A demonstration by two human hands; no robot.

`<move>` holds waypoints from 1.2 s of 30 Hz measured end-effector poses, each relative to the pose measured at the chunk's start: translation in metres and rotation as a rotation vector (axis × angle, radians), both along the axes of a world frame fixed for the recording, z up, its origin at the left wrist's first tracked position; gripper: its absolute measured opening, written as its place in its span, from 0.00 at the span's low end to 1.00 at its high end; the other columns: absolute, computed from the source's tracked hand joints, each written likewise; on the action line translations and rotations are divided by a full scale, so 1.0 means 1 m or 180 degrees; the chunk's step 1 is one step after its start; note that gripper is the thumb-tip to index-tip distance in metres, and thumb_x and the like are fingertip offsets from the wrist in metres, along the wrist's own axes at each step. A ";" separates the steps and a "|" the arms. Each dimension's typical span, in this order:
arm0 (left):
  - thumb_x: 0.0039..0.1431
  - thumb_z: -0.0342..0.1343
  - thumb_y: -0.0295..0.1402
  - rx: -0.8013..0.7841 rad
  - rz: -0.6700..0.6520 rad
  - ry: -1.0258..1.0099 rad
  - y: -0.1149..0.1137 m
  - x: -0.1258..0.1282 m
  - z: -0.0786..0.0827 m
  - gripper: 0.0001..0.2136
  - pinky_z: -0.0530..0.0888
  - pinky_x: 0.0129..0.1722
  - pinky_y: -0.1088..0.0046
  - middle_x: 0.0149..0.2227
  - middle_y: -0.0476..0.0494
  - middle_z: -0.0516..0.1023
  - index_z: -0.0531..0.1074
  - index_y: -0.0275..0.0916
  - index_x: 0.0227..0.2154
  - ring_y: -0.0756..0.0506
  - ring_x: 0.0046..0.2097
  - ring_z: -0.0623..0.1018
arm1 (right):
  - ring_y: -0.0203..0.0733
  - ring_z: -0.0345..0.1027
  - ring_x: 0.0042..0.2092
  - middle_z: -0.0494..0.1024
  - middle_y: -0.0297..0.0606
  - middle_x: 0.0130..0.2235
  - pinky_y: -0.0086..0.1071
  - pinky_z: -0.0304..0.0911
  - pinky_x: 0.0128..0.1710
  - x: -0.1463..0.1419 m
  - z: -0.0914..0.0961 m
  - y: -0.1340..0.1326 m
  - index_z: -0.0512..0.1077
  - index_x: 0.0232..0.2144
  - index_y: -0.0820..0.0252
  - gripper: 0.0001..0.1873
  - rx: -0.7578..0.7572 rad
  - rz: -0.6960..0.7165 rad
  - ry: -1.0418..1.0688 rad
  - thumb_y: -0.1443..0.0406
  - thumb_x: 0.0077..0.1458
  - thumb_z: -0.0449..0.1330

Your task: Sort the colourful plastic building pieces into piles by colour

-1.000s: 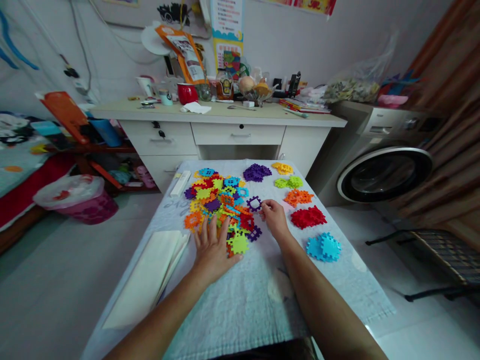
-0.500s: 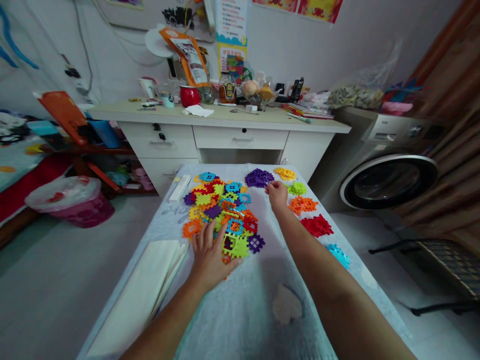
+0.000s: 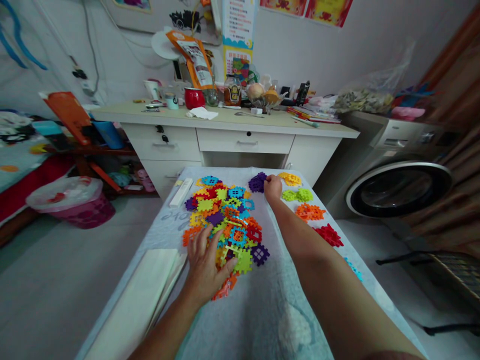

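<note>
A mixed pile of plastic interlocking tiles point(image 3: 215, 218) in several colours lies on the cloth-covered table. My left hand point(image 3: 207, 265) rests on its near left side with fingers spread, touching the tiles and holding none. Farther back, my right hand point(image 3: 273, 189) is pinched at the right edge of a heap of purple tiles point(image 3: 257, 182). Whatever is between its fingertips is hidden. Single-colour groups run down the right side: yellow tiles point(image 3: 290, 179), lime-green tiles point(image 3: 303, 195), orange tiles point(image 3: 309, 212), red tiles point(image 3: 329, 235) and blue tiles point(image 3: 353, 268), partly behind my right forearm.
A folded white cloth point(image 3: 137, 295) and a white bar-shaped object point(image 3: 181, 192) lie along the table's left side. A cluttered white desk point(image 3: 157, 117) stands behind. To the right are a washing machine point(image 3: 397, 185) and a chair point(image 3: 455, 272); a pink bin point(image 3: 80, 212) stands left.
My right hand has moved to the edge of the purple heap. My left hand has shifted slightly toward me and left, showing more orange tiles at the near end. The view has shifted a little.
</note>
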State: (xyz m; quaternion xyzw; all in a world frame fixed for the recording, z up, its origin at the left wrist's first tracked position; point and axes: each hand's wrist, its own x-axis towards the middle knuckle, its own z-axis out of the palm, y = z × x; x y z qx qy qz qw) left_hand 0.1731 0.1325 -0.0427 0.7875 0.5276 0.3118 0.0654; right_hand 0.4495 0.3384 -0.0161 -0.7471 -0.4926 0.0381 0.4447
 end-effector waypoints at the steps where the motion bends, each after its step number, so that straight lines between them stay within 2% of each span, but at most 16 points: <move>1: 0.56 0.54 0.49 0.0011 0.0014 -0.0021 0.000 0.000 0.000 0.29 0.54 0.65 0.46 0.64 0.36 0.56 0.62 0.44 0.59 0.34 0.66 0.57 | 0.44 0.67 0.43 0.75 0.44 0.40 0.37 0.60 0.50 0.000 -0.002 -0.001 0.76 0.34 0.61 0.14 -0.0030 0.0053 -0.0031 0.72 0.49 0.52; 6: 0.57 0.54 0.47 0.0072 0.0088 -0.0080 0.000 0.001 0.000 0.27 0.55 0.65 0.47 0.64 0.35 0.56 0.63 0.42 0.58 0.34 0.66 0.57 | 0.46 0.68 0.46 0.76 0.46 0.43 0.37 0.59 0.52 0.001 -0.009 -0.016 0.76 0.40 0.63 0.18 0.0008 0.0251 -0.0111 0.72 0.49 0.51; 11: 0.59 0.52 0.46 0.0074 0.0157 -0.0186 -0.003 0.003 0.009 0.25 0.57 0.64 0.49 0.63 0.35 0.58 0.64 0.42 0.57 0.35 0.65 0.58 | 0.46 0.70 0.44 0.79 0.46 0.42 0.38 0.62 0.49 -0.005 -0.020 -0.049 0.76 0.40 0.65 0.17 -0.0067 0.0424 0.0008 0.69 0.53 0.50; 15: 0.59 0.51 0.46 -0.0060 0.0112 -0.0178 -0.015 0.002 0.038 0.25 0.58 0.63 0.46 0.63 0.38 0.60 0.63 0.45 0.58 0.35 0.65 0.59 | 0.45 0.71 0.43 0.80 0.43 0.41 0.36 0.63 0.47 -0.017 -0.032 -0.070 0.77 0.41 0.62 0.17 -0.0351 0.1015 0.0087 0.64 0.59 0.49; 19: 0.56 0.53 0.47 -0.0191 -0.0172 0.0159 -0.033 -0.006 0.078 0.26 0.54 0.65 0.43 0.62 0.44 0.64 0.64 0.56 0.59 0.34 0.65 0.60 | 0.46 0.68 0.53 0.77 0.46 0.51 0.36 0.60 0.54 -0.028 -0.040 -0.073 0.73 0.50 0.62 0.21 -0.0315 0.1544 -0.0102 0.59 0.64 0.47; 22: 0.57 0.51 0.48 -0.0092 -0.0287 0.0317 -0.035 -0.016 0.100 0.25 0.54 0.65 0.43 0.62 0.47 0.65 0.64 0.58 0.59 0.35 0.65 0.61 | 0.48 0.65 0.58 0.73 0.50 0.57 0.39 0.56 0.59 -0.036 -0.043 -0.067 0.69 0.55 0.64 0.25 -0.0368 0.1696 -0.0218 0.56 0.65 0.46; 24: 0.58 0.49 0.50 -0.0090 -0.0284 0.0361 -0.023 -0.023 0.106 0.24 0.52 0.66 0.44 0.62 0.46 0.65 0.65 0.55 0.57 0.36 0.65 0.61 | 0.50 0.64 0.59 0.72 0.51 0.57 0.41 0.54 0.60 -0.042 -0.043 -0.062 0.69 0.56 0.64 0.26 -0.0455 0.1678 -0.0284 0.54 0.65 0.47; 27: 0.60 0.45 0.51 -0.0381 -0.0336 0.0375 0.017 -0.031 0.105 0.25 0.55 0.65 0.46 0.62 0.43 0.65 0.66 0.49 0.57 0.37 0.65 0.62 | 0.51 0.64 0.59 0.73 0.51 0.57 0.42 0.54 0.60 -0.049 -0.041 -0.056 0.69 0.55 0.63 0.26 -0.0511 0.1663 -0.0344 0.53 0.65 0.47; 31: 0.61 0.42 0.50 -0.0670 -0.0246 0.0261 0.087 -0.033 0.090 0.28 0.57 0.66 0.59 0.64 0.37 0.61 0.64 0.36 0.58 0.40 0.66 0.60 | 0.50 0.66 0.57 0.74 0.49 0.55 0.41 0.55 0.58 -0.055 -0.039 -0.054 0.70 0.54 0.61 0.26 -0.0592 0.1568 -0.0382 0.52 0.66 0.46; 33: 0.62 0.41 0.49 -0.0768 -0.0110 0.0299 0.119 -0.029 0.082 0.29 0.57 0.65 0.62 0.64 0.35 0.60 0.62 0.34 0.58 0.41 0.66 0.60 | 0.49 0.66 0.56 0.75 0.48 0.54 0.41 0.56 0.57 -0.055 -0.040 -0.056 0.70 0.54 0.61 0.26 -0.0556 0.1530 -0.0352 0.52 0.66 0.46; 36: 0.64 0.38 0.46 -0.0890 0.0021 0.0498 0.158 -0.019 0.071 0.26 0.58 0.64 0.68 0.62 0.37 0.64 0.63 0.35 0.57 0.44 0.65 0.62 | 0.47 0.66 0.56 0.75 0.47 0.53 0.39 0.55 0.58 -0.054 -0.042 -0.058 0.70 0.53 0.60 0.25 -0.0361 0.1495 -0.0274 0.53 0.65 0.46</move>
